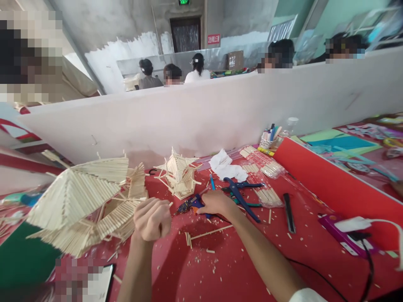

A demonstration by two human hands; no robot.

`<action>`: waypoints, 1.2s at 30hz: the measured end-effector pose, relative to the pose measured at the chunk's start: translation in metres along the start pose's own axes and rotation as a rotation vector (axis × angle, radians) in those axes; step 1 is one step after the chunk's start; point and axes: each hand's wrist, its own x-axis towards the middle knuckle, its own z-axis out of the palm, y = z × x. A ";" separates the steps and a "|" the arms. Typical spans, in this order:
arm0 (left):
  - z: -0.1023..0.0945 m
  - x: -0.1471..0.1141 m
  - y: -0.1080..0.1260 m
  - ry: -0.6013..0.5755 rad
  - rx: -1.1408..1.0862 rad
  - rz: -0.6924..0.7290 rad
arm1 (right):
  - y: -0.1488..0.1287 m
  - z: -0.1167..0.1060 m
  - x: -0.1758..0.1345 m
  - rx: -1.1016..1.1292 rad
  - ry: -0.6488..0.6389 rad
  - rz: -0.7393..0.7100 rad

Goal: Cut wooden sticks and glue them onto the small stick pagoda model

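My left hand is a closed fist in the middle of the table. The pale tip of a small wooden stick pokes out at its right side; the rest is hidden. My right hand is closed over a blue glue gun with an orange trigger, which lies low at the tabletop. Left of my left hand stands a large pavilion model built of wooden sticks, with a wide peaked roof. A smaller stick model sits behind both hands. Short loose sticks lie in front of my right hand.
Blue-handled pliers, a black cutter knife and bagged stick bundles lie to the right. A white cloth is behind them. A purple power strip with cables sits far right. A white partition closes the back.
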 end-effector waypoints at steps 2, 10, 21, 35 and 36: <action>-0.004 0.004 0.000 -0.007 -0.030 -0.060 | 0.002 0.006 -0.003 0.007 0.018 -0.025; -0.023 0.039 0.004 -0.580 -0.355 -0.577 | 0.031 0.015 -0.037 0.268 0.001 -0.152; -0.021 0.036 -0.002 -0.724 -0.462 -0.706 | 0.062 0.039 -0.064 0.806 0.069 -0.199; -0.001 0.030 0.000 -0.666 -0.594 -0.757 | 0.016 0.002 -0.030 1.382 0.201 -0.394; 0.001 0.030 0.001 -0.674 -0.597 -0.758 | 0.013 0.002 -0.027 1.377 0.198 -0.377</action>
